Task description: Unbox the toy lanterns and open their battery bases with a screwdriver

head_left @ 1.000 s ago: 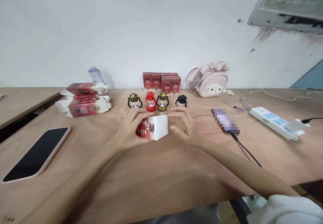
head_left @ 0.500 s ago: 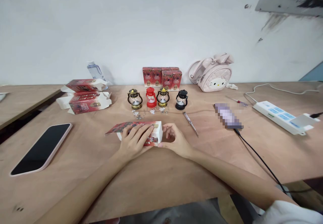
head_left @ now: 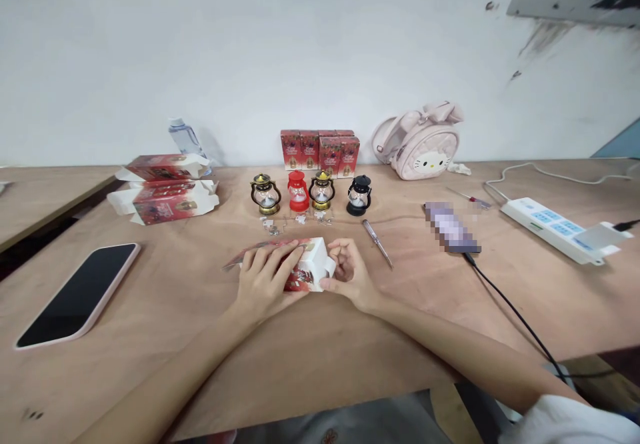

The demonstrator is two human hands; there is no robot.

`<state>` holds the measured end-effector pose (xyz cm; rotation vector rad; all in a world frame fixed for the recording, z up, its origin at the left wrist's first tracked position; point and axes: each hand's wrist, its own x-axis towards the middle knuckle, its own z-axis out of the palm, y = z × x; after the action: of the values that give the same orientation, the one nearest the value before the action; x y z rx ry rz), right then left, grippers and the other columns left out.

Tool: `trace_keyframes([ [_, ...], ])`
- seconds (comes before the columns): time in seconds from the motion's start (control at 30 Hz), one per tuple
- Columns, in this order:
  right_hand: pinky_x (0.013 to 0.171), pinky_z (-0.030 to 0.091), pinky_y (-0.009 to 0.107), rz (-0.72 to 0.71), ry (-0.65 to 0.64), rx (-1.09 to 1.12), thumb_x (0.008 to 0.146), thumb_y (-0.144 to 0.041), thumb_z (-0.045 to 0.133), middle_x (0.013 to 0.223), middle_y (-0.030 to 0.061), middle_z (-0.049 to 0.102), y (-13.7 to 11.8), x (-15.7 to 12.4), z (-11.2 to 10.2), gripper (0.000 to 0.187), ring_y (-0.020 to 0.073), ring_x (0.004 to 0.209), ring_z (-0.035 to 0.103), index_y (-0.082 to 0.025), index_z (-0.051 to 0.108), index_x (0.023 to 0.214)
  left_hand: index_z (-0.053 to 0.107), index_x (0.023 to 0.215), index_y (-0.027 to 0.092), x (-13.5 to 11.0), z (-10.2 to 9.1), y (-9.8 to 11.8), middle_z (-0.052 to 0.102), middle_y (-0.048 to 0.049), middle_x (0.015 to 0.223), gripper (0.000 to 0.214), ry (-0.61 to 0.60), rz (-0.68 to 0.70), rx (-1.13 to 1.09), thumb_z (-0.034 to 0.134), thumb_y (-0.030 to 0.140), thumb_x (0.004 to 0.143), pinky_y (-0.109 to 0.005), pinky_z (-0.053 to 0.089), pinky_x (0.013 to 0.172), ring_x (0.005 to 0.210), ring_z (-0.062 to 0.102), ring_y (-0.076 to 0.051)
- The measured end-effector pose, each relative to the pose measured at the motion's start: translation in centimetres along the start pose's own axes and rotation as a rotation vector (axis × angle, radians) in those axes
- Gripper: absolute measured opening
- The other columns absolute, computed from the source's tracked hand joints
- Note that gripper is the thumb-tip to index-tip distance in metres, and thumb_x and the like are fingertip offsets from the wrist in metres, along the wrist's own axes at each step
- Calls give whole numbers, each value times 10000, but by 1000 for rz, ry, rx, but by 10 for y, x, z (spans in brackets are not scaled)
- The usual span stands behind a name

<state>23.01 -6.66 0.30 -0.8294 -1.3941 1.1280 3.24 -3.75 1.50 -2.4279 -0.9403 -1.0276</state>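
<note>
Since half a second ago, a white end flap (head_left: 328, 268) has swung out from the printed red carton (head_left: 314, 257), which lies sideways over the surface (head_left: 300, 357). The left hand (head_left: 263, 281) wraps its grip around the carton; thumb and curled fingers of the right hand (head_left: 354, 279) meet the flap, but I cannot tell whether they pinch it. Squeezing could crease the card; a skewed tug could tear the flap. Any contents are hidden. Beyond stand four miniature lanterns (head_left: 299, 194), then upright red boxes (head_left: 330, 156), contents unseen.
</note>
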Motion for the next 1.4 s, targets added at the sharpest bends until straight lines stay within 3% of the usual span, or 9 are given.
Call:
trace_keyframes([
  [0.17, 576, 380, 246, -19, 16, -5, 700, -491, 687, 777, -19, 400, -6, -2, -4, 428, 133, 666, 429, -263, 456, 979, 518, 1258, 250, 2, -5, 1, 670, -99, 1059, 665, 90, 40, 47, 681, 530, 677, -362, 309, 714, 831, 549, -270],
  [0.3, 722, 432, 297, -1, -3, -119, 773, -491, 621, 887, 23, 447, -4, 2, -8, 266, 167, 821, 490, -237, 589, 845, 566, 1203, 318, 2, -6, -3, 664, -64, 1119, 533, 71, 26, 79, 691, 469, 707, -402, 285, 807, 913, 565, -286],
  [0.37, 805, 427, 315, 10, -36, -130, 803, -507, 587, 947, 39, 452, -2, 4, -10, 278, 180, 915, 495, -234, 642, 813, 584, 1168, 342, 4, -7, -4, 666, -40, 1124, 470, 115, 84, 163, 698, 424, 720, -400, 280, 820, 906, 576, -270],
  [0.57, 982, 364, 339, 169, -59, 87, 737, -553, 660, 1107, 46, 440, 1, 4, -6, 335, 210, 1134, 433, -250, 691, 875, 628, 1063, 360, 9, -9, 6, 684, 26, 1089, 316, 290, 260, 377, 689, 282, 763, -323, 294, 925, 916, 593, -168],
  [0.77, 1047, 294, 371, 280, -44, 293, 685, -494, 730, 1164, 46, 484, -1, 4, 0, 296, 232, 1216, 377, -226, 689, 804, 646, 1070, 315, 9, -6, 15, 685, 28, 1088, 232, 247, 361, 407, 540, 232, 881, -307, 144, 1107, 1114, 546, -108],
  [0.93, 992, 327, 352, 360, 25, 353, 591, -451, 801, 1052, 44, 569, -6, 5, -1, 315, 225, 1143, 433, -198, 660, 714, 630, 1095, 331, 12, -8, 13, 670, 64, 1118, 274, 261, 393, 439, 620, 260, 831, -326, 103, 1148, 1287, 401, -106],
  [1.23, 868, 389, 318, 397, 108, 451, 585, -390, 808, 758, 9, 615, -8, 8, -2, 323, 164, 837, 554, -173, 572, 546, 607, 1138, 328, 13, -9, 7, 637, 37, 1185, 280, 167, 406, 458, 576, 267, 866, -326, 89, 1147, 1159, 538, -100],
  [1.4, 866, 407, 333, 328, 174, 412, 585, -397, 796, 849, 25, 617, -2, 9, -6, 327, 182, 900, 539, -176, 558, 540, 574, 1186, 316, 13, -9, 4, 601, 30, 1241, 302, 137, 425, 464, 528, 266, 892, -343, 105, 1144, 1146, 541, -103],
])
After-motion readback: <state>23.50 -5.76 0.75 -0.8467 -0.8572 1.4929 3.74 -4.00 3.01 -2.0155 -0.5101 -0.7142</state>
